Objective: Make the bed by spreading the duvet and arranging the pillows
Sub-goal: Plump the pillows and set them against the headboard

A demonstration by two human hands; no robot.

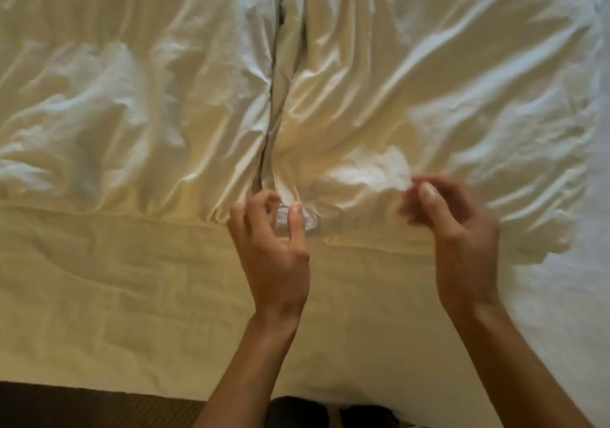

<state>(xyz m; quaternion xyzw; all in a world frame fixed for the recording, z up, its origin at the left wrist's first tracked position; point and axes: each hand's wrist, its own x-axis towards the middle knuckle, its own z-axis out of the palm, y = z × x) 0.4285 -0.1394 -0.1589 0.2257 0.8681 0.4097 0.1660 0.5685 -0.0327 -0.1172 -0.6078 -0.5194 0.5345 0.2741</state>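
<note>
The left hand (270, 252) curls at the bunched edge of the white duvet (396, 81) — pinching it or not, I cannot tell. The right hand (462, 229), blurred, hangs loosely curled, empty — the duvet spreads beyond both.

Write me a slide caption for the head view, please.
Left hand and right hand, fingers loosely curled, hover at the near edge of the rumpled duvet.

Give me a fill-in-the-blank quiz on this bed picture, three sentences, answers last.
Of the left hand and right hand, the one nearer the duvet's dark gap is the ___.
The sheet is lit whitest at the picture's ___ edge.
Brown carpet shows in the bottom ___ corner.
Answers: left, right, left.
</note>
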